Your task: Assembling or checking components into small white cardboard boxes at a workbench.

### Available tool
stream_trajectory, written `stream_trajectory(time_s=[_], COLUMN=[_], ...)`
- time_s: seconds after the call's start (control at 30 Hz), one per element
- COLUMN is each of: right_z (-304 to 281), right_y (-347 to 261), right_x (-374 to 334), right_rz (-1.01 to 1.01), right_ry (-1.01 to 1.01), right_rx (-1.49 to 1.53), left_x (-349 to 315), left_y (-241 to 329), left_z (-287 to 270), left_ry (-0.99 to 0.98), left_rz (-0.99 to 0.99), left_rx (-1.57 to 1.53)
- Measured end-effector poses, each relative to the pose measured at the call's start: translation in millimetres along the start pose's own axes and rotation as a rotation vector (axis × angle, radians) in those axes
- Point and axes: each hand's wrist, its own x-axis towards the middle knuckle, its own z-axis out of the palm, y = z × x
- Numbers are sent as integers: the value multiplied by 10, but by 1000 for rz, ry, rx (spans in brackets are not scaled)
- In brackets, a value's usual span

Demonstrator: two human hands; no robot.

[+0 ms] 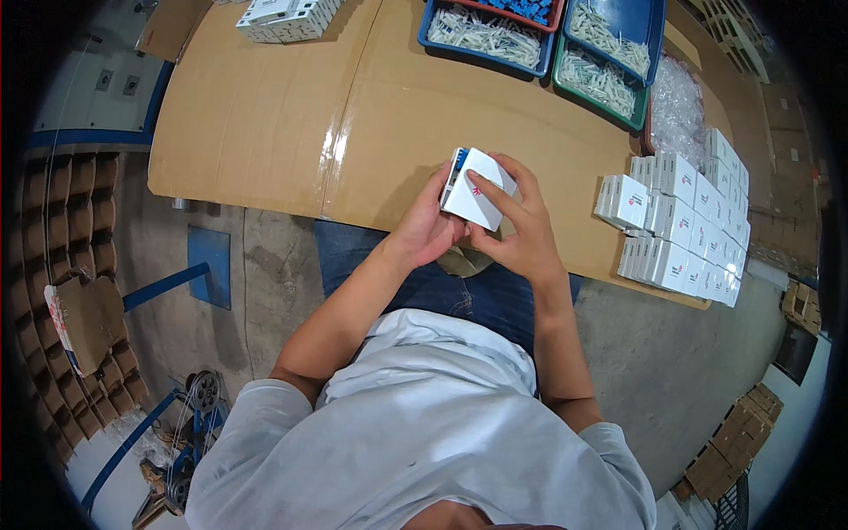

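Note:
Both hands hold one small white box (484,196) just over the near edge of the cardboard-covered table (265,132). Its lid panel carries a small red mark, and something blue shows along the gap at its upper left side. My left hand (424,226) cups the box from the left and below, fingers curled round its edge. From the right, my right hand (525,228) grips it, with a finger bent across the panel and the thumb at the lower edge. What fills most of the box is hidden.
Stacked white boxes (680,221) stand at the table's right edge. Blue trays (495,60) and a green tray (609,113) at the far side hold many small white parts; a red tray (549,26) holds blue ones. Beside them lies clear plastic (678,104). More white boxes (287,19) sit far left.

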Motion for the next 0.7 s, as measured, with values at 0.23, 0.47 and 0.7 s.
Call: stream_trajectory(time_s=[0.23, 0.47, 0.7], right_z=[-23, -25, -30], right_y=[22, 5, 9], right_x=[6, 16, 18], right_rz=[7, -20, -6], right_ry=[-20, 2, -3], right_rx=[-5, -21, 6], left_x=[35, 19, 28], left_y=[-9, -24, -36], left_z=[-22, 45, 17], left_ry=[-16, 17, 9], left_rz=[6, -11, -13], left_rx=[-6, -6, 24])
